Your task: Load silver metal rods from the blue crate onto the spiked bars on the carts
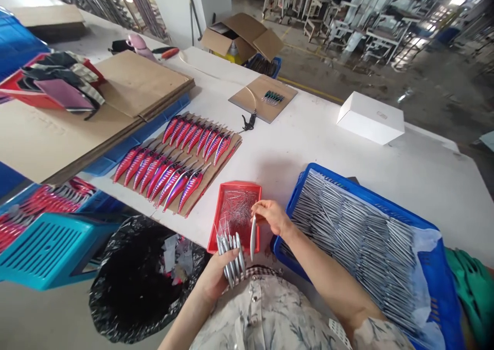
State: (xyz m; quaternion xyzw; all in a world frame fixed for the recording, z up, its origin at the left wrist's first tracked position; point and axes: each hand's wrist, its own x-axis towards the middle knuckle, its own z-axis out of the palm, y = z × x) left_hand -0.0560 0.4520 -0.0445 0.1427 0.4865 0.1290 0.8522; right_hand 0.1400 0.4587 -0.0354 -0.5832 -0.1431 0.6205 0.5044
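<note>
My left hand is closed around a bunch of silver fishing lure bodies, fanned side by side, with thin wires sticking up from their top ends. Between the fingertips of my right hand hangs a single silver lure body, pinched at its upper end and pointing down. Both hands are at the near side of a red tray, which holds a heap of thin metal wires. Right of my right hand stands a blue basket filled with rows of silver lure bodies.
Painted pink and purple lures lie in two rows on cardboard. An air blow gun rests behind them. A white box stands at the far right. A black-lined bin is below the table's left edge, beside a teal basket.
</note>
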